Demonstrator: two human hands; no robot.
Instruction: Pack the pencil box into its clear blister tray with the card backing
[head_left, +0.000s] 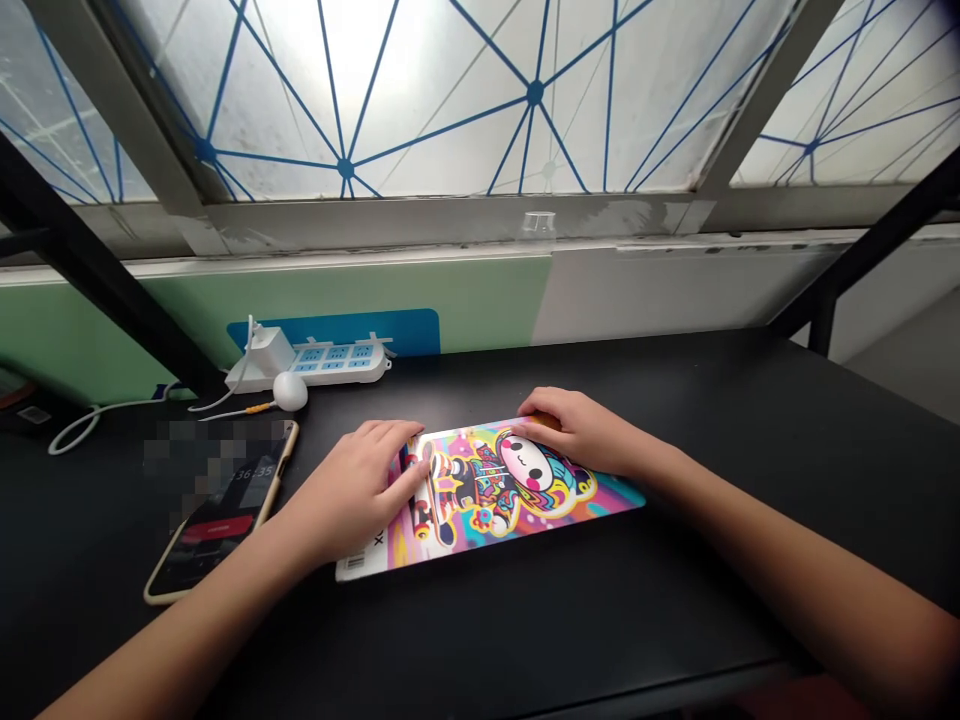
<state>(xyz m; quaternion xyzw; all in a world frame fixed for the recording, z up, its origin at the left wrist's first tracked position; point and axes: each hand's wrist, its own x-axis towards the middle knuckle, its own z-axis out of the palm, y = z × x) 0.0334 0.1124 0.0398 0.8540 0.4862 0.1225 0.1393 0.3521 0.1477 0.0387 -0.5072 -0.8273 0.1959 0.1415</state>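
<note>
A flat, brightly coloured cartoon board [525, 500] lies on the black table [675, 600] in front of me. My left hand [360, 490] rests on its left end, fingers curled over the far left corner and thumb pressed on the picture. My right hand [577, 430] sits on the far edge near the middle, fingers bent down over that edge. Both hands grip the board, which stays flat on the table.
A phone [225, 520] with a lit screen lies left of the board. Behind it a white power strip [330, 362] with a plugged charger and a small white ball [289, 391] on a cable sit by the green wall. Black frame bars slant at both sides.
</note>
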